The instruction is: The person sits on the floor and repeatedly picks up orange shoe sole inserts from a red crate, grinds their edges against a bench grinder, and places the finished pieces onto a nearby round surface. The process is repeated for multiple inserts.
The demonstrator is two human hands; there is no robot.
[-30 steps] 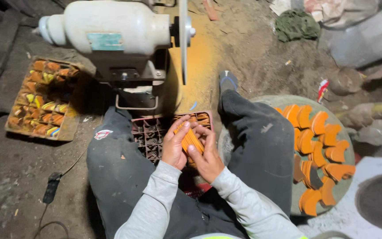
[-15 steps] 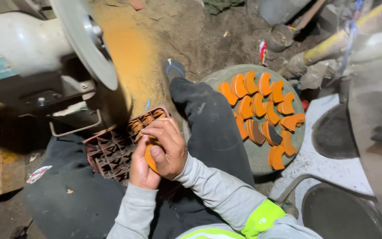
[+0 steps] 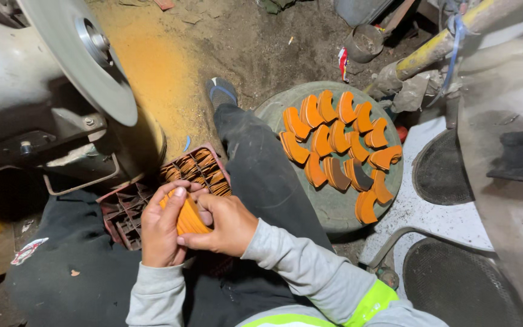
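Nearest the camera, the left hand point(image 3: 161, 233) and right hand point(image 3: 225, 225) meet over the lap, both curled shut around a small stack of orange curved pieces point(image 3: 187, 219), fingers of each pressing its sides. Just beyond, at twelve o'clock from the hands, a compartmented red crate point(image 3: 152, 200) sits between the dark trouser legs, some cells filled with more orange pieces. At two o'clock, a round green lid point(image 3: 334, 209) lies on the dirt floor, carrying a spread of orange crescents point(image 3: 337, 145). Farther off at eleven o'clock stands a bench grinder's grey disc point(image 3: 77, 57), orange dust point(image 3: 158, 79) on the ground behind it.
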